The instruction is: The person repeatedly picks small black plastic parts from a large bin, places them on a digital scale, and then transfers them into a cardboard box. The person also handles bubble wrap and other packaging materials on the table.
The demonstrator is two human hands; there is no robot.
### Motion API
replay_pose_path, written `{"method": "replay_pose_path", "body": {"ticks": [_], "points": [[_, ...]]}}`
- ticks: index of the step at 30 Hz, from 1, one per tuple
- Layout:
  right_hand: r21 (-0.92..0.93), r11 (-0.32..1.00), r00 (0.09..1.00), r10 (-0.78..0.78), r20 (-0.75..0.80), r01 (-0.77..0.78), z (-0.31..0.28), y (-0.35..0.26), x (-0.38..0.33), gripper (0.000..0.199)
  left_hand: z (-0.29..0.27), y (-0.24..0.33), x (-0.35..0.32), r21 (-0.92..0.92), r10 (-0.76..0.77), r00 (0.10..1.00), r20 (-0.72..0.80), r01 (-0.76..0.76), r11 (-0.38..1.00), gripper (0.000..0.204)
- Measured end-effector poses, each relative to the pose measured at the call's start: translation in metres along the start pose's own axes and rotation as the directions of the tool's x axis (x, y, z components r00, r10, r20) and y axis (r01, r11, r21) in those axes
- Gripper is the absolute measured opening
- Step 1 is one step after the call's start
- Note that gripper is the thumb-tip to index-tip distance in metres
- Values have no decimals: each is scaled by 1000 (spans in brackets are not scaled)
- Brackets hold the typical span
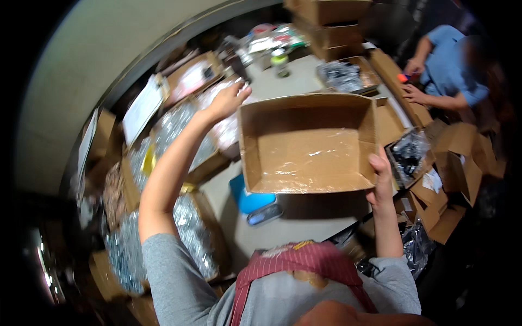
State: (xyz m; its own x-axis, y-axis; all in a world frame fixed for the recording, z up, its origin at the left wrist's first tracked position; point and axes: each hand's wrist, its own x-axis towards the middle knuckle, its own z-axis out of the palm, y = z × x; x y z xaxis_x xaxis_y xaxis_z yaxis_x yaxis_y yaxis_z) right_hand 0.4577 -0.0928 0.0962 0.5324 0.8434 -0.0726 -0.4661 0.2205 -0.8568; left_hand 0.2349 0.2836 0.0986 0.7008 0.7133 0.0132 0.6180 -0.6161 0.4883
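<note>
While right hand [382,179] grips: rectangular, tape-lined brown cardboard box [308,142].

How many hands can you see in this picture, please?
4: left hand reaching over the bagged parts, right hand gripping the open cardboard box, and a co-worker's two hands at upper right.

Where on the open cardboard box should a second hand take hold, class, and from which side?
Probably the left wall's top edge, approached from the person's left. The cardboard box is tilted, open side towards the camera, and the right hand holds only its right wall, so the opposite rim is free. The left hand is beyond that corner, touching shiny bags.
</note>
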Motion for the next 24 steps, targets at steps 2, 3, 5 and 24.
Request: {"method": "replay_pose_path", "body": {"ticks": [2, 3, 5, 24], "points": [[-60, 995, 992, 82, 98, -76, 49, 30, -6, 73, -22, -31, -58, 21, -27, 995, -99, 30, 999, 60], [-78, 991, 980, 123, 158, -112, 72, 42, -8, 74, -39, -39, -90, 39, -121, 988, -95, 125, 991, 64], [-168, 976, 969, 168, 181, -138, 94, 85, -11, 67, -54, -75, -146, -32, -178, 974, -140, 175, 984, 60], [-110, 982, 934, 110, -339, -156, 26, 250, -18, 50, -206, -428, -585, -195, -613, 402, -680, 707, 680, 37]]}}
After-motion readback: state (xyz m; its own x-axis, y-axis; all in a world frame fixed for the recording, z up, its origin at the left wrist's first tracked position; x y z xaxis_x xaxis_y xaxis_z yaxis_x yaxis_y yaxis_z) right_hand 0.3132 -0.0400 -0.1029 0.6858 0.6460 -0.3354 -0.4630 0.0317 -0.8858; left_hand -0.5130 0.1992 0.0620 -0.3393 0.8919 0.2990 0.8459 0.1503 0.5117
